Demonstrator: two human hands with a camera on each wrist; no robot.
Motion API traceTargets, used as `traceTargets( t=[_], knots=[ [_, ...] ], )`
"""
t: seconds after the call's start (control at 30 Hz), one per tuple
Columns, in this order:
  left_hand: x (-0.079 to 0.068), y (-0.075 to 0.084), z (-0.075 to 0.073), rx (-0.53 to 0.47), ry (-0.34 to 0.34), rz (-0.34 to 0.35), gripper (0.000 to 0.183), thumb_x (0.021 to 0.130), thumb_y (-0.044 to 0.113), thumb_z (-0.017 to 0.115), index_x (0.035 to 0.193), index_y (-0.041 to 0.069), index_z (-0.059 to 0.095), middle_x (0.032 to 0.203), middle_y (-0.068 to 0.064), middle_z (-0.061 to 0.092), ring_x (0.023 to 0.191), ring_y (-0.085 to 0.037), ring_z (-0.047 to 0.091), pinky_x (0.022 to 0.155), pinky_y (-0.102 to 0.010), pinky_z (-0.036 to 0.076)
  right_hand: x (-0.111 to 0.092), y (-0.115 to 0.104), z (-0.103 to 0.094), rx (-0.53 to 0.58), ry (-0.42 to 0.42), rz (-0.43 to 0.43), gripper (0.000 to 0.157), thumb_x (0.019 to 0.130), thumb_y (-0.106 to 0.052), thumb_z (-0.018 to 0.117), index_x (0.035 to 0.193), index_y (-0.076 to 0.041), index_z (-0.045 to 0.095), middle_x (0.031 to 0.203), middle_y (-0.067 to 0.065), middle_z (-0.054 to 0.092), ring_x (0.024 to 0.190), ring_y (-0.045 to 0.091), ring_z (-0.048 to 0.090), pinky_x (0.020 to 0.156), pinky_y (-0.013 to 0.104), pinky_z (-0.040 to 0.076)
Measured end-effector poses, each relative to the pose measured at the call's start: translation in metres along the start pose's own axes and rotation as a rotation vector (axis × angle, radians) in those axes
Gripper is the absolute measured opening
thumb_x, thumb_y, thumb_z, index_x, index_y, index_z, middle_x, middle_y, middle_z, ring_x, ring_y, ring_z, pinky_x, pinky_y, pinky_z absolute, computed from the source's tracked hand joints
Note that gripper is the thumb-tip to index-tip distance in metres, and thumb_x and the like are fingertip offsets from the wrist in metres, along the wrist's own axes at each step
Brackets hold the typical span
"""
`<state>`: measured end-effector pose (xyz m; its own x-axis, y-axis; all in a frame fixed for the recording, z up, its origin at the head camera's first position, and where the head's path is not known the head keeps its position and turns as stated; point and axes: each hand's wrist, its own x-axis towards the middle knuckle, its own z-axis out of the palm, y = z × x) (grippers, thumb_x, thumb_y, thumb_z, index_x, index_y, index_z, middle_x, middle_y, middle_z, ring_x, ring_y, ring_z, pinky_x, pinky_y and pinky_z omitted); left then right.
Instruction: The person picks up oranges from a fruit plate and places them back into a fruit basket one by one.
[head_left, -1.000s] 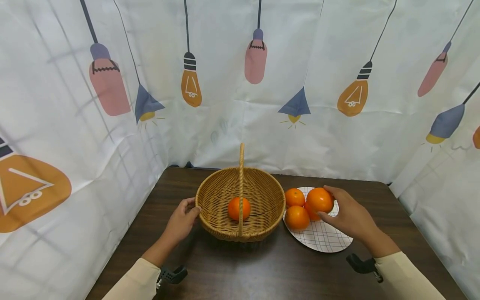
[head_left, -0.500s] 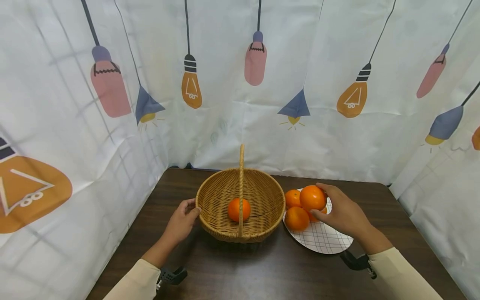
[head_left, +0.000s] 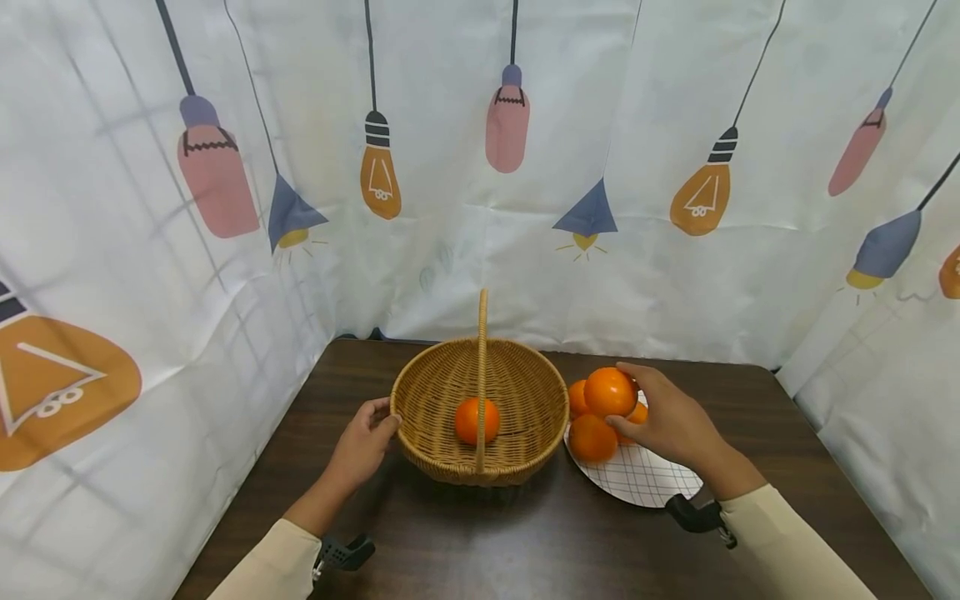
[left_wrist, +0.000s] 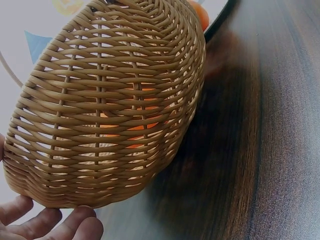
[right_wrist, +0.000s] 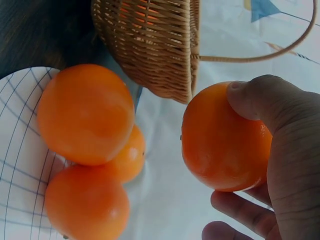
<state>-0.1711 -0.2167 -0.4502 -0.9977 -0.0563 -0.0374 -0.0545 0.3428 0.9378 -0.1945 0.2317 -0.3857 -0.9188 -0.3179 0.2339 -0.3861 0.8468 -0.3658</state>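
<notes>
In the head view a wicker basket point(head_left: 525, 392) with a tall hoop handle point(head_left: 482, 333) stands on the table, one orange point(head_left: 471, 420) lying inside. My left hand point(head_left: 363, 442) holds the basket's left rim; its fingers point(left_wrist: 75, 222) press against the wicker side in the left wrist view. My right hand point(head_left: 675, 421) holds another orange point(right_wrist: 225, 140) between thumb and fingers, raised above the plate. On the white grid-patterned plate point(head_left: 645, 483), right of the basket, three more oranges point(right_wrist: 85, 115) sit close together, partly hidden behind the held one in the head view.
A dark wood table point(head_left: 480, 550) carries the basket and plate. White curtain point(head_left: 450, 250) printed with lamps and bulbs hangs behind and at both sides. Both wrists wear dark straps point(head_left: 697, 512).
My right hand has moved left with the held orange, closer to the basket. The left hand stays at the basket's rim, and the basket has not moved.
</notes>
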Motion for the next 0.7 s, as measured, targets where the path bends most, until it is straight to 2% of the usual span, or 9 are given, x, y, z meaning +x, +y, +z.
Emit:
traceTargets(
  t=[0.33,0.7],
  knots=[
    [0.001,0.0,0.0,0.005,-0.004,-0.004,0.047,0.097,0.031,0.05,0.136,0.008,0.038,0.131,-0.013,0.047,0.111,-0.027,0.053,0.083,-0.048,0.049,0.007,-0.01,0.002,0.007,0.001,-0.018,0.084,0.076,-0.059,0.067,0.144,-0.023,0.034,0.14,0.006,0.04,0.103,0.025,0.057,0.073,0.048,0.051],
    [0.001,0.001,-0.001,0.009,-0.004,-0.011,0.051,0.095,0.037,0.051,0.136,0.008,0.039,0.131,-0.015,0.047,0.109,-0.027,0.054,0.083,-0.047,0.049,0.015,-0.022,0.007,0.021,0.007,-0.044,0.083,0.075,-0.055,0.071,0.142,-0.021,0.035,0.135,0.006,0.044,0.1,0.023,0.057,0.073,0.046,0.052]
  ],
)
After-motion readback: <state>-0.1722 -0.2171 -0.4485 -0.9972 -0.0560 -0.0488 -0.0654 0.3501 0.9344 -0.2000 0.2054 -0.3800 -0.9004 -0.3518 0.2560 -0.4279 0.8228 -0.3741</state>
